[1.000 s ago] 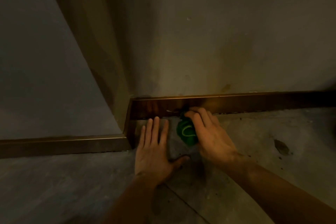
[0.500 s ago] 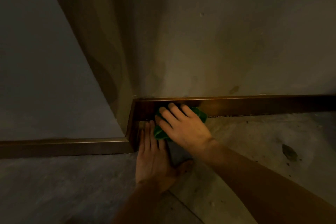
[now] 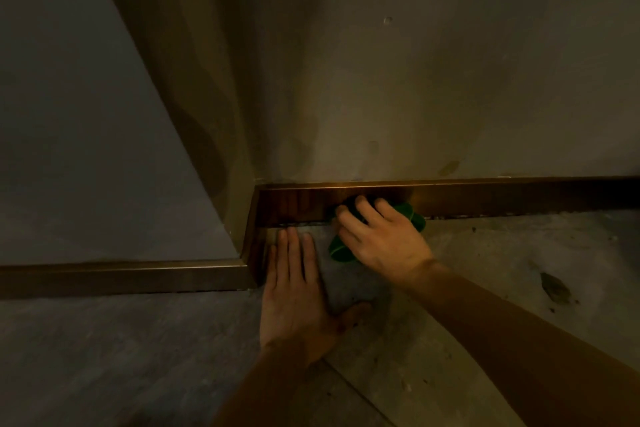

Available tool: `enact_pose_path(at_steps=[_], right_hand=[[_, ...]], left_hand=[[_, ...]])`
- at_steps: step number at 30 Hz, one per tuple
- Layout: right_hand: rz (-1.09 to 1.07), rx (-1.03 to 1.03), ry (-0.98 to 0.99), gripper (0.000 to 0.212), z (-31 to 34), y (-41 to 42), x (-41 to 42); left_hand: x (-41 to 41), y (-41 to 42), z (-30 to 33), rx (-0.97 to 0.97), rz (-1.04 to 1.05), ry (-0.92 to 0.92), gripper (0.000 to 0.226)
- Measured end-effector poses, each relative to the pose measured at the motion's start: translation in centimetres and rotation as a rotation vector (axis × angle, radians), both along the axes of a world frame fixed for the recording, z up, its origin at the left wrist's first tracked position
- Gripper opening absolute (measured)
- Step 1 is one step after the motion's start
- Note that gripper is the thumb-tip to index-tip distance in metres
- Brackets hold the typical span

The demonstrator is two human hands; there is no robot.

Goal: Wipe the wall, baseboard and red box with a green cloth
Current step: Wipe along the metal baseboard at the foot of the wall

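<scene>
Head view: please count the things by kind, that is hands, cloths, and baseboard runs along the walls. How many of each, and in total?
Hands: 2, the left hand flat on the floor, the right hand on the cloth
Green cloth: 1
Baseboard runs: 2, the second on the left wall
Total: 5

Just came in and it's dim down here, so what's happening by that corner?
A person is cleaning low at the wall corner. Their right hand presses a crumpled green cloth against the brown wooden baseboard, where it meets the grey concrete floor. The left hand lies flat on the floor, fingers spread, apparently as support. The beige wall above shows some marks. No red box is in view.
</scene>
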State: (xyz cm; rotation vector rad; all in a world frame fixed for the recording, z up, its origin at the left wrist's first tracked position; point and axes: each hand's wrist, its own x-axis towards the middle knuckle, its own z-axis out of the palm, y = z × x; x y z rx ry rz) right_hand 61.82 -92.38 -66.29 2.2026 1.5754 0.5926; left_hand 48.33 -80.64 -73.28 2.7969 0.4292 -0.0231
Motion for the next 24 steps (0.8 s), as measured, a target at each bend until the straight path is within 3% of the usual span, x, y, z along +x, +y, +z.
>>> enact_pose_path(at_steps=[4,17,20,24], right_hand=[[-0.080,-0.071,0.041,0.045,0.7,-2.2,0.8],[-0.500,-0.246,0.088,0.055,2.0,-6.4,0.8],[-0.618,-0.228,0.171,0.070,2.5,-7.0,0.2],[-0.668,-0.104,0.303,0.075,3.8,-7.3,-0.8]], left_hand=[[-0.1,0.1,-0.1,-0.025,0.007,-0.024,0.138],[0.0,0.0,0.2,-0.021,0.022,0.006,0.138],[0.2,0.2,0.3,-0.032,0.007,0.027,0.139],[0.4,0.9,1.0,-0.052,-0.049,0.118,0.141]])
